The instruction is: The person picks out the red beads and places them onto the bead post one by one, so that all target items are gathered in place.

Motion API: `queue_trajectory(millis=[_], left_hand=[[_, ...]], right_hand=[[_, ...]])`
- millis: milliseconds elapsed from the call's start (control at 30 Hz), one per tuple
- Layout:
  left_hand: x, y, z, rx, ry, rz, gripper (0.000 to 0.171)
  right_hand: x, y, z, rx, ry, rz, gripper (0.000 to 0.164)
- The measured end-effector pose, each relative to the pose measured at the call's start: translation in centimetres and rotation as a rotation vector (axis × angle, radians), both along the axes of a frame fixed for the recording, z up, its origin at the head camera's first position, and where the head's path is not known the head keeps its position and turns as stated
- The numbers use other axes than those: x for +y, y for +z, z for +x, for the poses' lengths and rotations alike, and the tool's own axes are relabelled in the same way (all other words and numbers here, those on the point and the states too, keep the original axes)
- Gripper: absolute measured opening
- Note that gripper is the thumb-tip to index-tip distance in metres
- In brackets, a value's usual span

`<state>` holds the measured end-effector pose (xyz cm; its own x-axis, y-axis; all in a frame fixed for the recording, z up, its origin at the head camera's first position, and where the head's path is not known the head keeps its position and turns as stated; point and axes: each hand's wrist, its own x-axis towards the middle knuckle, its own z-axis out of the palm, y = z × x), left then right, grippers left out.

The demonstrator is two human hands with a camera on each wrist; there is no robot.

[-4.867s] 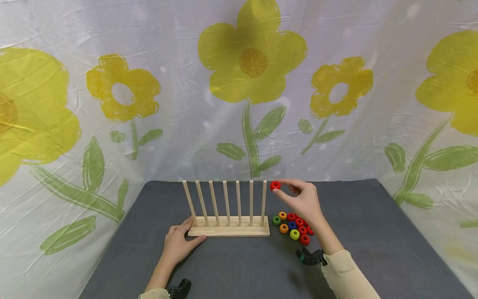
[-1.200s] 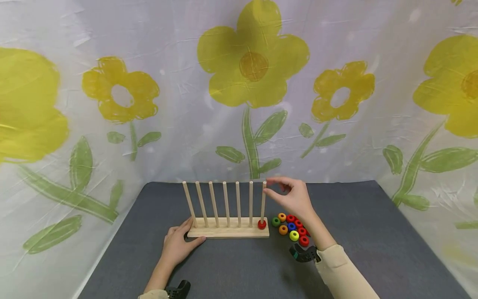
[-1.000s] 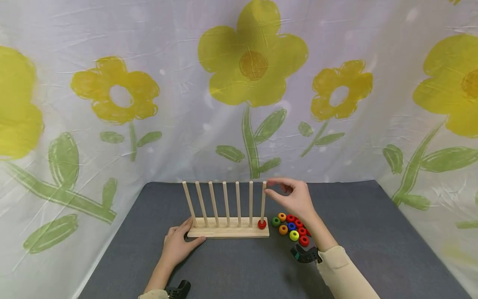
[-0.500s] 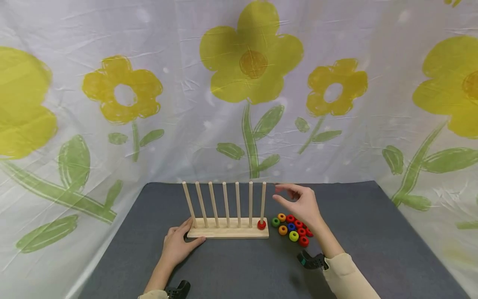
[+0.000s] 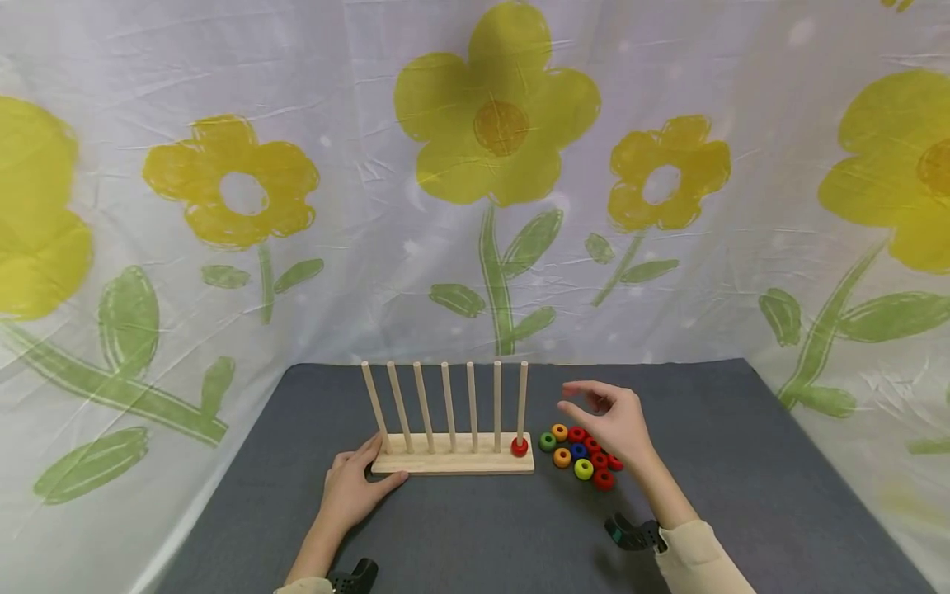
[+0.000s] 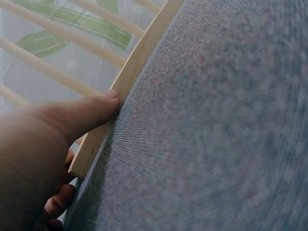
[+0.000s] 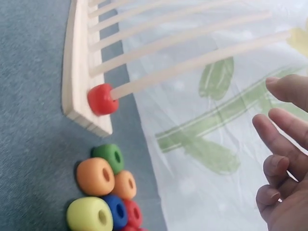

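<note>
A pale wooden peg rack [image 5: 453, 464] stands on the table, its row of upright pegs pointing up. My left hand [image 5: 353, 487] grips the left end of its base, thumb along the front edge and fingers round the far side; the left wrist view shows the thumb [image 6: 91, 113] against the wood. One red bead [image 5: 519, 446] sits at the foot of the rightmost peg, also seen as a red bead [image 7: 102, 99] in the right wrist view. Holding nothing, my right hand [image 5: 612, 419] hovers over the loose beads, thumb and fingers apart.
Right of the rack lies a cluster of loose beads: green [image 5: 547, 441], orange [image 5: 562, 457], blue [image 5: 578, 451], yellow [image 5: 583, 469] and several red [image 5: 604, 479]. A dark grey cloth [image 5: 460, 536] covers the table. Behind it hangs a flowered curtain [image 5: 356, 272].
The red bead, earlier between my right fingers, now rests at the base of the rightmost peg. My right hand has drawn away from that peg, rightward and down. The left hand stays put.
</note>
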<state>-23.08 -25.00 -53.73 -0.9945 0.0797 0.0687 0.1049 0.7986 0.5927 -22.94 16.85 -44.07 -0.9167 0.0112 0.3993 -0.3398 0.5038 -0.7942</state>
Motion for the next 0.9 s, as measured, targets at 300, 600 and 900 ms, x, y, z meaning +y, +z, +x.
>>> queue_trajectory(millis=[300,600,900], left_hand=[[0.3,0.2,0.2,0.004,0.003,-0.007,0.094],[0.5,0.3,0.3,0.022,0.006,-0.008,0.094],[0.6,0.3,0.3,0.010,0.006,-0.017,0.095]], right_hand=[[1.5,-1.5,0.9,-0.009,-0.024,0.025,0.023],[3.6,-2.7,2.0,-0.040,-0.052,0.027,0.023],[5.4,-3.7,3.1,-0.072,-0.092,0.022,0.022]])
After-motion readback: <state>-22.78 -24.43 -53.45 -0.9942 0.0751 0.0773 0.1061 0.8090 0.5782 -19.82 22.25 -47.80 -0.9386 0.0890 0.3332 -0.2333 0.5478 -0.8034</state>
